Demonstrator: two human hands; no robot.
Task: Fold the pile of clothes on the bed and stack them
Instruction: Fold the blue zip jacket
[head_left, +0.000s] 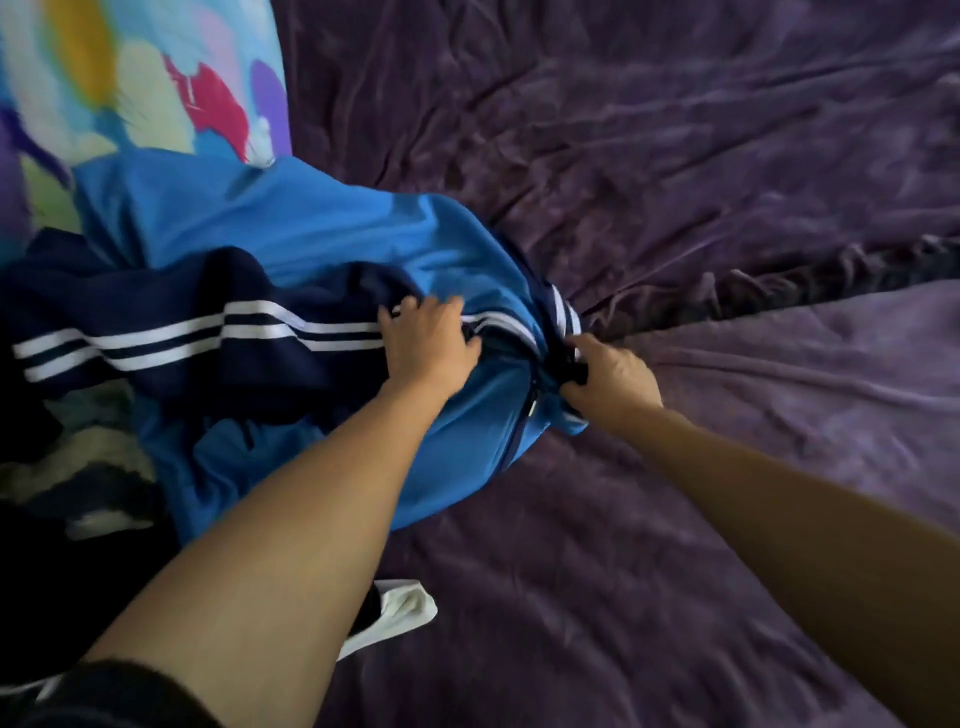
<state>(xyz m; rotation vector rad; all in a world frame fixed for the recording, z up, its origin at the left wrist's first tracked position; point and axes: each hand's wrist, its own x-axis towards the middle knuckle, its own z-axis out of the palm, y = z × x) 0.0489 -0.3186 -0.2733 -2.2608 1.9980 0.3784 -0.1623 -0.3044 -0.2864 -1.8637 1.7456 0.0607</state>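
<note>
Together, left hand (427, 344) and right hand (614, 376) clutch one blue jacket (291, 223).

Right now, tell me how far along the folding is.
Done: no folded stack in view. In hand: the left hand and right hand both grip the blue jacket, bunched on the purple blanket. Left: folding it, plus the crumpled clothes beside it and a white piece.

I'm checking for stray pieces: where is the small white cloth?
The white cloth lies low centre in the head view on the purple blanket, partly under the left forearm, nearer the camera than the blue jacket.
</note>
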